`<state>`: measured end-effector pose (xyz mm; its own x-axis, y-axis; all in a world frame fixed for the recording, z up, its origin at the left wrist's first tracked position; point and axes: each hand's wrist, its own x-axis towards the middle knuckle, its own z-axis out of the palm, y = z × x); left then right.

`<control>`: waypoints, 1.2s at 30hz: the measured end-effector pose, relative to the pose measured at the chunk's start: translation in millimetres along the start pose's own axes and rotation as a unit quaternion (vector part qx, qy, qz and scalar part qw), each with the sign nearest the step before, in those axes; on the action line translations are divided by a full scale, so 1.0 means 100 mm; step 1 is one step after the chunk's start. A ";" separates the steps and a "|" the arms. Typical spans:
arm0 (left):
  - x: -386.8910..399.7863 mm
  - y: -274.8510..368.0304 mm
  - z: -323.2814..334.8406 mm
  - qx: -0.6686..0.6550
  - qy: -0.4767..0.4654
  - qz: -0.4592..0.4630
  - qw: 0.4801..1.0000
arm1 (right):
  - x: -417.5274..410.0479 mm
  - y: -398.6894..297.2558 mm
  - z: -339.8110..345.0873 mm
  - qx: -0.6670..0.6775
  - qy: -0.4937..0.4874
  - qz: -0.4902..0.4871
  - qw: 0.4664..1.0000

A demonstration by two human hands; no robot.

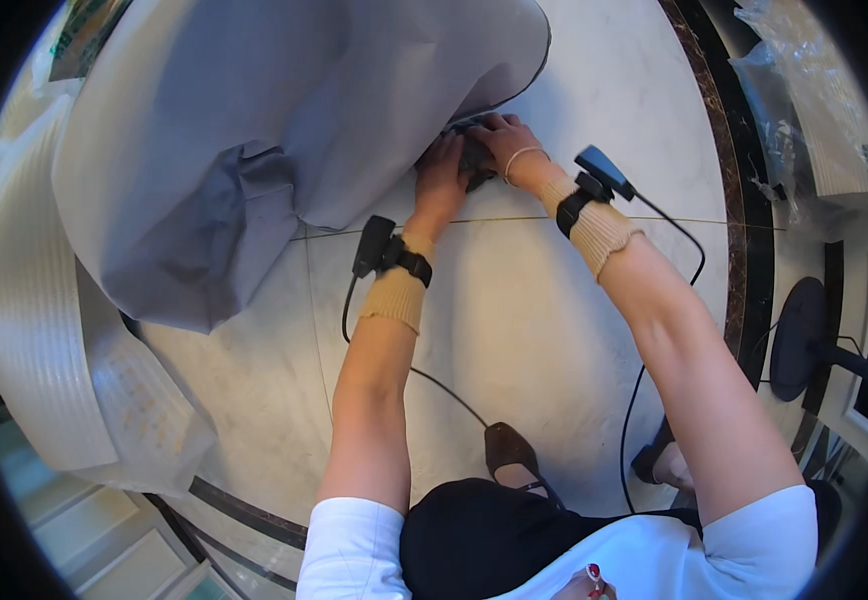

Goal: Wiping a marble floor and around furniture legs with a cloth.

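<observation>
A large grey sheet of fabric or soft covering (254, 90) spreads over the floor ahead of me, with a crumpled fold at its lower left. By its right edge lies a small dark grey crumpled bundle (477, 156), partly hidden by my hands. My left hand (440, 174) grips the bundle's left side, fingers pointing away from me. From the right, my right hand (513, 144) holds its upper side, with the fingertips close to the sheet's edge. I cannot tell what the bundle is made of.
Pale foam wrapping sheets (36, 300) lie along the left. Clear plastic packaging (816, 97) rests at the upper right. A round dark stand base (798, 337) is on the right. Cables (674, 225) hang from devices strapped to my wrists. Marble tiles (531, 300) cover the floor.
</observation>
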<state>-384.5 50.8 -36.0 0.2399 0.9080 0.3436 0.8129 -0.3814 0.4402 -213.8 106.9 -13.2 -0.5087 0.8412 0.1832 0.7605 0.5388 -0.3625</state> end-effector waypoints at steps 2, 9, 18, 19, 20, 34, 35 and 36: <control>0.00 0.00 0.03 -0.082 0.000 -0.010 0.997 | -0.10 0.04 0.01 -0.007 0.022 -0.036 0.999; -2.57 1.72 -0.33 -0.152 -0.219 -0.007 0.964 | -3.16 -0.93 -0.23 0.014 -0.072 -0.082 0.994; -1.50 0.52 -0.58 -0.012 -0.025 -0.158 0.987 | -0.77 -1.17 0.29 0.038 -0.026 -0.154 0.987; -1.52 0.42 -0.50 0.017 0.019 -0.204 0.979 | -0.52 -1.22 0.36 0.034 -0.028 -0.208 0.977; -1.47 0.35 -0.44 0.040 0.032 -0.222 0.974 | -0.35 -1.18 0.42 0.031 -0.026 -0.200 0.979; 0.97 0.63 0.81 -0.056 -0.038 -0.028 0.997 | -0.06 1.34 -0.39 0.036 0.057 -0.027 0.997; 1.03 0.78 0.94 -0.073 -0.022 0.019 0.997 | -0.28 1.44 -0.46 0.034 0.057 -0.017 0.998; 1.06 0.89 1.02 -0.085 -0.005 0.066 0.994 | -0.50 1.48 -0.51 0.036 0.062 0.016 0.997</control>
<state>-232.8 130.6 -45.3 0.3438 0.8494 0.4003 0.6728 -0.5202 0.5260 -55.7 147.2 -29.4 -0.4270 0.8598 0.2799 0.7423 0.5101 -0.4345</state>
